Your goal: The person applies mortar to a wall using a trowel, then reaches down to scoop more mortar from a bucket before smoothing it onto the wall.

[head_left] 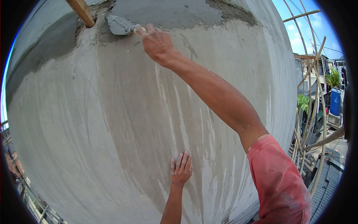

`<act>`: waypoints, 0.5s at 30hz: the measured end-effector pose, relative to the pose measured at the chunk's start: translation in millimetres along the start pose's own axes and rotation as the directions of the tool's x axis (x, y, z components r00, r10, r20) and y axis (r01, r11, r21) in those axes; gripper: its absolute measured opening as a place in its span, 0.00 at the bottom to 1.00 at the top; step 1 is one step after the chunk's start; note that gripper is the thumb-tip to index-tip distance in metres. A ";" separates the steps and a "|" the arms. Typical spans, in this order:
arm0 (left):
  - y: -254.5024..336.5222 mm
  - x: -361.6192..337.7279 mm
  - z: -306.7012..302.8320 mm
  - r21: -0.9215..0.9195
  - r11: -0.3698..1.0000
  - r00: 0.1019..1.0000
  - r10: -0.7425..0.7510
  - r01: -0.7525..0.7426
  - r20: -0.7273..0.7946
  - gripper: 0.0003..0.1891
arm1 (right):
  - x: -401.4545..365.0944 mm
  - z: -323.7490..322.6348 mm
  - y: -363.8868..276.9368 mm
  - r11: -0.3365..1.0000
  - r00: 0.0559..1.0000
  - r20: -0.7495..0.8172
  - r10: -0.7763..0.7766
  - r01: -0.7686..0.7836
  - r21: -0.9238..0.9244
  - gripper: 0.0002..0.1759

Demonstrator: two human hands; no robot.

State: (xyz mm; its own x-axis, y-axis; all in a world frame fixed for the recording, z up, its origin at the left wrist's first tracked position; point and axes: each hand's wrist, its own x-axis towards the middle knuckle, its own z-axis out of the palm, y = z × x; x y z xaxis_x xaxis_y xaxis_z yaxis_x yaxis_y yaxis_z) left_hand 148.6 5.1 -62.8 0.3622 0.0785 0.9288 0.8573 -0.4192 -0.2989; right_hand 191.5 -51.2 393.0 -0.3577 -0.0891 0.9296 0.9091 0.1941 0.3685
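Red cloth of a sleeve (278, 175) fills the lower right, nearest the camera. At the end of that arm, the fingers of the right hand (158, 44) are curled closed around the handle of a trowel (119, 26). It is at the upper left of the wall (141, 112), its long axis nearly level in view, the grey-smeared blade pointing left, just beside the lower end of a wooden beam (81, 13). Darker plaster (167, 13) spreads along the top. Lower down, the left hand (181, 171) lies flat on the wall, fingers slightly parted, holding nothing. Farther out on the right, beyond bamboo poles (323, 142), stands a blue container (335, 102); its contents cannot be seen.
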 end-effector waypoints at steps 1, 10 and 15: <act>0.9 2.3 0.9 0.002 1.000 1.000 -0.001 0.001 0.003 0.22 | -2.2 -1.5 6.9 1.000 1.000 0.000 0.003 -0.003 -0.011 0.22; 4.9 4.6 3.4 0.017 0.999 0.998 -0.036 0.037 -0.047 0.19 | -43.6 2.0 157.0 0.905 0.917 -0.187 0.351 -0.384 -0.183 0.26; 5.0 4.5 4.7 0.018 0.999 0.999 -0.029 0.030 -0.038 0.19 | -59.1 3.0 160.7 0.946 0.963 -0.130 0.236 -0.258 -0.198 0.28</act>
State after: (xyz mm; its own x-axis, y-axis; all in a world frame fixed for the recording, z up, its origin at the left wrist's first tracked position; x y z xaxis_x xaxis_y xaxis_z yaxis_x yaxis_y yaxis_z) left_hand 156.2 7.7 -61.1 0.3230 0.0565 0.9447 0.8740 -0.4006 -0.2749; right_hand 358.1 -11.7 397.3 -0.1024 -0.1668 0.9807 0.9943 0.0130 0.1060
